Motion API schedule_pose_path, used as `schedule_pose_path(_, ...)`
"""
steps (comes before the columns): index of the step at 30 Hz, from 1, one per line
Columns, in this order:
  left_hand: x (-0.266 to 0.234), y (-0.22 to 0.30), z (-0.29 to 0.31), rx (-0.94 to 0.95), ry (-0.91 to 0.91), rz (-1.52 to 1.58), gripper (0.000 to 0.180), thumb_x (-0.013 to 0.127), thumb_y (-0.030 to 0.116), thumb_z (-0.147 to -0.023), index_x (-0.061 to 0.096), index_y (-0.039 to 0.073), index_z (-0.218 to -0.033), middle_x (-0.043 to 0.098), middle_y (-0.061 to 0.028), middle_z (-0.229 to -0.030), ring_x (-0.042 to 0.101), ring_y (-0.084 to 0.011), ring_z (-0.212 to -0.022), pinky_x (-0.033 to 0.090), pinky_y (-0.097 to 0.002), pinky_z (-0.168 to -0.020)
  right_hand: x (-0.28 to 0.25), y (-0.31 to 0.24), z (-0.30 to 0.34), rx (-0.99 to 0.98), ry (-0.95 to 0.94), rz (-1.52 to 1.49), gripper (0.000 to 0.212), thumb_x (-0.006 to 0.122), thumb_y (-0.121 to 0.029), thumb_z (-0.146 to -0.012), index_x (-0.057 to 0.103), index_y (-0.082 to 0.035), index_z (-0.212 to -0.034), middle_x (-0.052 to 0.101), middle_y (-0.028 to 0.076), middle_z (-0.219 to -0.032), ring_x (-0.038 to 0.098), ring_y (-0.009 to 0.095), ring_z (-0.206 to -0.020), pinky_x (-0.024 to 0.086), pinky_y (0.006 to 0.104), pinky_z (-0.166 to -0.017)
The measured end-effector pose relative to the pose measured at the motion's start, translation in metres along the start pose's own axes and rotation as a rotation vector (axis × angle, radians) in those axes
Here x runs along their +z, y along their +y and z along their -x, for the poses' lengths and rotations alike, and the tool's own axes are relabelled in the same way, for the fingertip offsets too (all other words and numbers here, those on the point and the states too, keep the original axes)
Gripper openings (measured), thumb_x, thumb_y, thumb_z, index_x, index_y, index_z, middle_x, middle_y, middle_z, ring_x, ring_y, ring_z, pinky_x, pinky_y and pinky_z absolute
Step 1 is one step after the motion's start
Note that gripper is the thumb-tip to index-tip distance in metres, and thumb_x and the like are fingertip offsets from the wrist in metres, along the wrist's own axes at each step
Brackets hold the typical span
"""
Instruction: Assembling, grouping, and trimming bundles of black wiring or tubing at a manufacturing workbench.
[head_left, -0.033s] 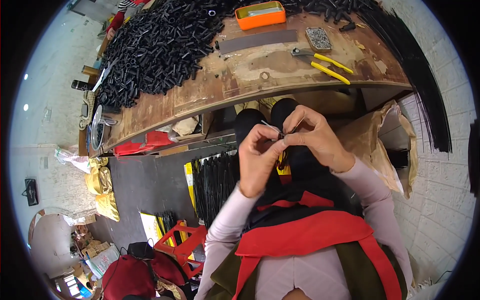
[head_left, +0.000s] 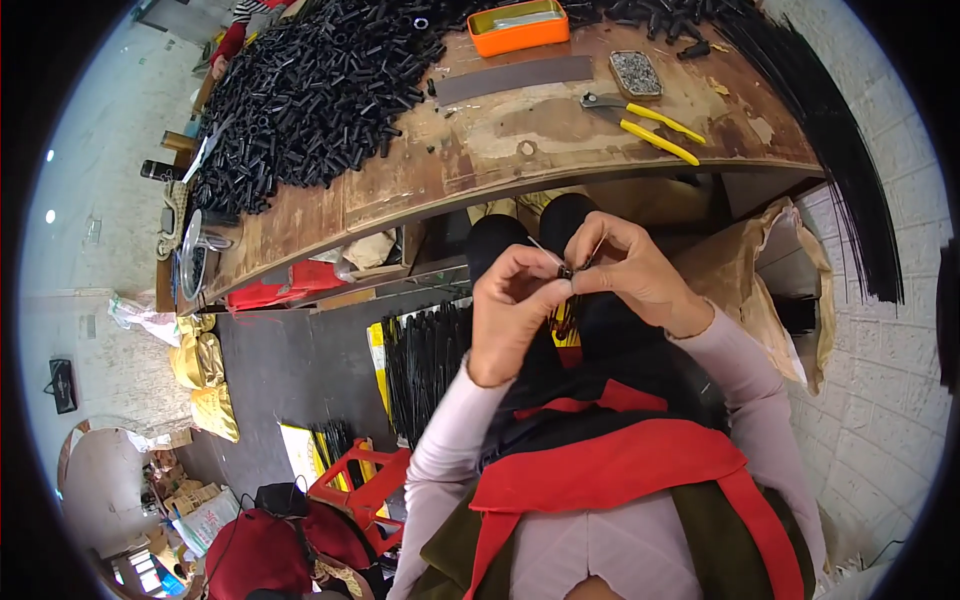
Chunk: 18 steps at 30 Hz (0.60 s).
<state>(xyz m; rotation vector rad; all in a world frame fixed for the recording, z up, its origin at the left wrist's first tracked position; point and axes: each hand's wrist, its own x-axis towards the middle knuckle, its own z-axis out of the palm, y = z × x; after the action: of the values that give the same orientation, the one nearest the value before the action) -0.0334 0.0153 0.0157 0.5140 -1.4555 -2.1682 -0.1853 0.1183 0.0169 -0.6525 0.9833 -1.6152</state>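
Above my lap, my left hand [head_left: 508, 322] and my right hand [head_left: 640, 278] meet fingertip to fingertip. Both are closed in a pinch around a small black piece [head_left: 566, 271], mostly covered by the fingers. A thin pale sliver [head_left: 545, 251] sticks up by the left fingertips, and a fine line shows by the right ones; I cannot make out what either is. On the worktable [head_left: 480, 140] ahead lie yellow-handled pliers [head_left: 660, 135], a tin of small metal bits [head_left: 636, 75], an orange box [head_left: 518, 28] and a flat grey strip [head_left: 515, 80].
A big heap of short black tubes [head_left: 310, 100] covers the table's left. Long black rods [head_left: 850, 170] overhang its right end, above an open brown paper sack [head_left: 790, 290]. Bundled black rods [head_left: 428, 370] and a red stool [head_left: 365, 490] stand to my left.
Both hands stay together in nearly the same place. My left hand has shifted slightly left, and the pale sliver beside its fingertips leans at a different angle.
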Motion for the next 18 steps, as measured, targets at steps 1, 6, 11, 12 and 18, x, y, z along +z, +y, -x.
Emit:
schedule_pose_path(1, 0.002, 0.008, -0.001, -0.002, -0.075, 0.122, 0.022, 0.074, -0.001, -0.082, 0.063, 0.0, -0.101, 0.064, -0.0041, -0.096, 0.061, -0.0111, -0.089, 0.049, -0.0247, -0.082, -0.002, -0.004, 0.003, 0.033, -0.051, -0.017, 0.026, 0.076, 0.006, -0.073, 0.057, -0.006, -0.085, 0.058, 0.003, -0.089, 0.057, 0.012, -0.086, 0.047, 0.0266, -0.077)
schedule_pose_path(6, -0.008, 0.016, -0.005, 0.084, -0.213, -0.077, 0.021, 0.076, 0.006, -0.081, 0.064, 0.0, -0.097, 0.064, -0.0072, -0.096, 0.06, -0.0149, -0.091, 0.048, -0.0274, -0.082, -0.002, -0.005, -0.004, 0.007, -0.146, -0.014, 0.027, 0.078, 0.006, -0.072, 0.057, -0.006, -0.083, 0.058, 0.003, -0.089, 0.057, 0.012, -0.085, 0.047, 0.0263, -0.077)
schedule_pose_path(11, -0.001, 0.028, 0.011, 0.101, -0.033, -0.021, 0.014, 0.075, 0.004, -0.083, 0.067, 0.0, -0.095, 0.066, -0.0056, -0.093, 0.062, -0.0121, -0.088, 0.05, -0.0264, -0.081, 0.015, 0.001, -0.002, -0.169, -0.092, 0.072, 0.028, 0.08, 0.004, -0.071, 0.056, -0.006, -0.082, 0.057, 0.003, -0.088, 0.057, 0.013, -0.085, 0.047, 0.0266, -0.076)
schedule_pose_path(12, -0.001, 0.029, 0.014, 0.085, -0.035, -0.015, 0.014, 0.075, 0.004, -0.083, 0.067, 0.0, -0.094, 0.066, -0.0055, -0.093, 0.062, -0.0119, -0.088, 0.05, -0.0264, -0.081, 0.016, 0.003, -0.002, -0.129, -0.127, -0.027, 0.028, 0.08, 0.004, -0.071, 0.056, -0.007, -0.08, 0.056, 0.003, -0.087, 0.056, 0.013, -0.084, 0.046, 0.0267, -0.076)
schedule_pose_path(18, -0.021, 0.024, 0.003, 0.01, -0.238, 0.056, 0.022, 0.079, 0.015, -0.08, 0.065, 0.001, -0.091, 0.062, -0.0067, -0.089, 0.06, -0.0166, -0.083, 0.049, -0.0298, -0.078, 0.006, 0.011, -0.01, -0.002, -0.31, -0.214, 0.024, 0.078, 0.003, -0.075, 0.056, -0.007, -0.08, 0.057, 0.003, -0.086, 0.058, 0.013, -0.083, 0.047, 0.0272, -0.076)
